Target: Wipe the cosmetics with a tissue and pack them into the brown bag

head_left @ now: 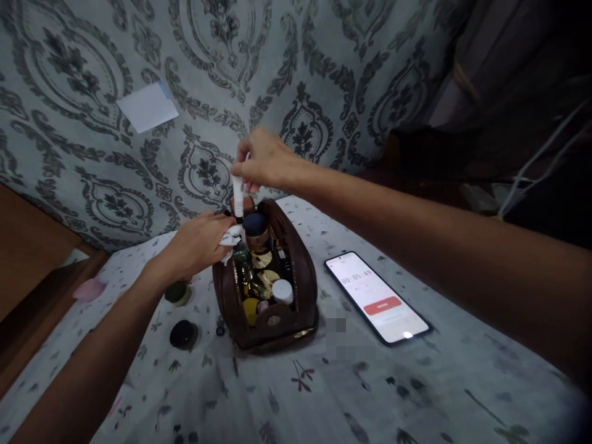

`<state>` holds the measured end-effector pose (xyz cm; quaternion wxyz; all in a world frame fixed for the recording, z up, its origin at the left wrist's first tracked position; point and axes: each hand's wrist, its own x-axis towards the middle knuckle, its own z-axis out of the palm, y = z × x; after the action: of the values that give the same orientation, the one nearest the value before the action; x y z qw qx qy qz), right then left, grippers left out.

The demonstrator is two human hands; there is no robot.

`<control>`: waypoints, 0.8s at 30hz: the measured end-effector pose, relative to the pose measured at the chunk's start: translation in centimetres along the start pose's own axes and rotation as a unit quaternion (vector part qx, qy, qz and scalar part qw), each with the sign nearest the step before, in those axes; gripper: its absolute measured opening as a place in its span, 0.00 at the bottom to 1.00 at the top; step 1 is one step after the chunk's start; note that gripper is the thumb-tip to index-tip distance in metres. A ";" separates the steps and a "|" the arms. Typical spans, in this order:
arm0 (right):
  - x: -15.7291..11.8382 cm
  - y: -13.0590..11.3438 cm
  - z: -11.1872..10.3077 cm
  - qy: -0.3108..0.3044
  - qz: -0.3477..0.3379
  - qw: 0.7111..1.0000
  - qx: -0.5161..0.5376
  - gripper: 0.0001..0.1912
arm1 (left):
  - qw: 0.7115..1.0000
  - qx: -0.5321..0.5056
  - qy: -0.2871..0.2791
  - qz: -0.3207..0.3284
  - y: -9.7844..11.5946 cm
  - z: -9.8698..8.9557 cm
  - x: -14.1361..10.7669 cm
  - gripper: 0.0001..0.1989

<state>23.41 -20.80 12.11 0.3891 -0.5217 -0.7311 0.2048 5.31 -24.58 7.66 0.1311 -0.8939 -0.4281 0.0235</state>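
A brown pouch (305, 271) stands unzipped on the patterned cloth, packed with bottles and jars, among them a dark-lidded jar (256, 229) and a white-capped one (282, 291). Above its far left end, my right hand (263, 159) pinches a white tube (238, 194), held upright with its black end down. My left hand (198, 246) is closed on a crumpled white tissue (232, 235) at the pouch's left rim; some of its fingers are hidden.
Right of the pouch lies a phone (377, 299) showing a timer. A black round item (182, 334), a dark-lidded jar (177, 293) and a pink item (89, 289) are on the left. Behind is a patterned wall (300, 117) with a white card (148, 108).
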 end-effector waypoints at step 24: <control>2.0 1.9 3.4 0.021 -0.046 0.996 -0.080 0.10 | 0.998 -0.032 0.052 0.005 -0.4 1.2 0.3 0.12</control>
<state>21.57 -17.93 9.39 0.3703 -0.5210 -0.7601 0.1169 5.01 -23.79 6.60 0.1247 -0.8995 -0.4172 -0.0362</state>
